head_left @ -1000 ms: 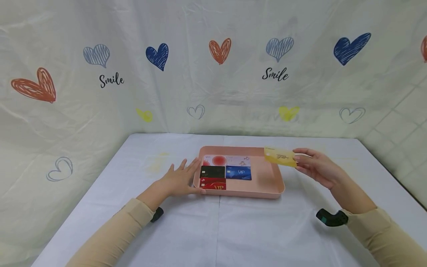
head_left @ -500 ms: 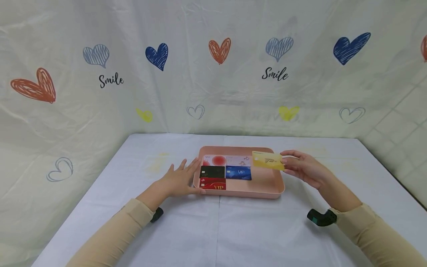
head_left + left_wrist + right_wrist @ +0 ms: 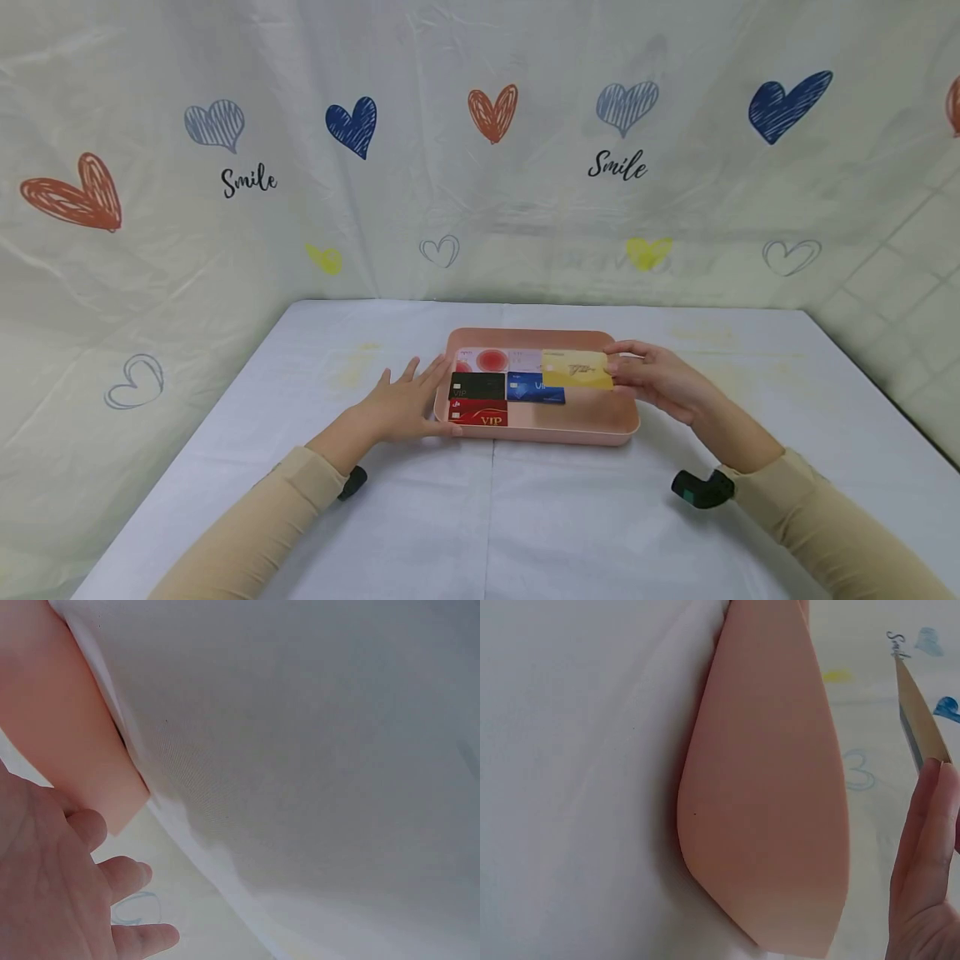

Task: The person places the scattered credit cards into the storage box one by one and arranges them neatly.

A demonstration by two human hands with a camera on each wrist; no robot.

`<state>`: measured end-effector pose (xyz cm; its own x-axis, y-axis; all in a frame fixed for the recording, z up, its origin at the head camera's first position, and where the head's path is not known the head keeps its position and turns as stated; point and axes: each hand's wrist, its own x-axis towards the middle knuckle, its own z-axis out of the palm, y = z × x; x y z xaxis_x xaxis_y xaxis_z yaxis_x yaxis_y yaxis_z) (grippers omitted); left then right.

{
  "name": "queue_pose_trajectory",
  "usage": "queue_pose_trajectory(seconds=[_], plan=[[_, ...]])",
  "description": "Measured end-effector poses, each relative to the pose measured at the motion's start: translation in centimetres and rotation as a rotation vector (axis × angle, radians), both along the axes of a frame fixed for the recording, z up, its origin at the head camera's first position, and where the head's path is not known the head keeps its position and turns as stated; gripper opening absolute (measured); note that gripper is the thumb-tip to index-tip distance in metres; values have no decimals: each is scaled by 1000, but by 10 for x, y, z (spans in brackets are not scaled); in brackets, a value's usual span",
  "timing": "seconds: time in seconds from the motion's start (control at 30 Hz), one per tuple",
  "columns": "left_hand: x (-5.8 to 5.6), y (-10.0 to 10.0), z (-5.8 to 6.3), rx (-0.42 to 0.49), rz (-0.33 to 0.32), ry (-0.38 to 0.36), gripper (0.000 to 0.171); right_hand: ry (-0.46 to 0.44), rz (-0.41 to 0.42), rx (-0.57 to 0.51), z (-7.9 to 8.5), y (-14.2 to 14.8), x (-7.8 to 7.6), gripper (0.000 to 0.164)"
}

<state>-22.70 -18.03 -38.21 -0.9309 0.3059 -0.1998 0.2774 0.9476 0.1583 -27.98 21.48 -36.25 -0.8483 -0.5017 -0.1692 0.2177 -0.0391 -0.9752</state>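
Observation:
My right hand (image 3: 663,385) pinches a yellow card (image 3: 576,369) by its right end, over the pink tray (image 3: 573,435). In the head view the yellow card overlaps a blue VIP card (image 3: 534,390) and a pale flowered card (image 3: 523,360). A white card with red circles (image 3: 491,360), a black VIP card (image 3: 477,386) and a red VIP card (image 3: 477,412) lie in the tray's left part. My left hand (image 3: 405,408) rests at the tray's left edge, fingers spread. From the right wrist, the yellow card (image 3: 919,712) shows edge-on above the tray's outer wall (image 3: 769,795).
A white cloth (image 3: 420,517) covers the table around the tray. Behind it hangs a pale curtain (image 3: 555,208) printed with hearts and "Smile". A small black device (image 3: 702,489) sits on the right wrist, another (image 3: 352,482) on the left.
My right hand has carried the yellow card left and slightly down, from the tray's right rim to above the blue and flowered cards. The left hand has stayed in place.

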Motion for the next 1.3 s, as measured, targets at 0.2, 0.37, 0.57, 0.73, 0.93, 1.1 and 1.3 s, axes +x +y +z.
queue_pose_trajectory(seconds=[0.2,0.37,0.57,0.73,0.93,1.1,1.3], plan=[[0,0,1,3,-6,0,112,40,41,72,-5,-10,-1,25],[-1,0,0,-2,-10,4,112,67,46,173,-8,-22,0,40],[-1,-1,-1,2,-15,4,113,111,60,246,-13,-34,1,38],[-1,-2,-2,6,-18,5,113,158,95,280,-18,-40,2,35],[-1,-1,-2,15,-14,3,113,214,151,353,-22,-50,0,36],[-1,-2,-2,17,-15,6,112,197,169,397,-25,-56,0,35],[-2,-3,-2,25,-25,13,113,159,143,465,-28,-59,2,34]])
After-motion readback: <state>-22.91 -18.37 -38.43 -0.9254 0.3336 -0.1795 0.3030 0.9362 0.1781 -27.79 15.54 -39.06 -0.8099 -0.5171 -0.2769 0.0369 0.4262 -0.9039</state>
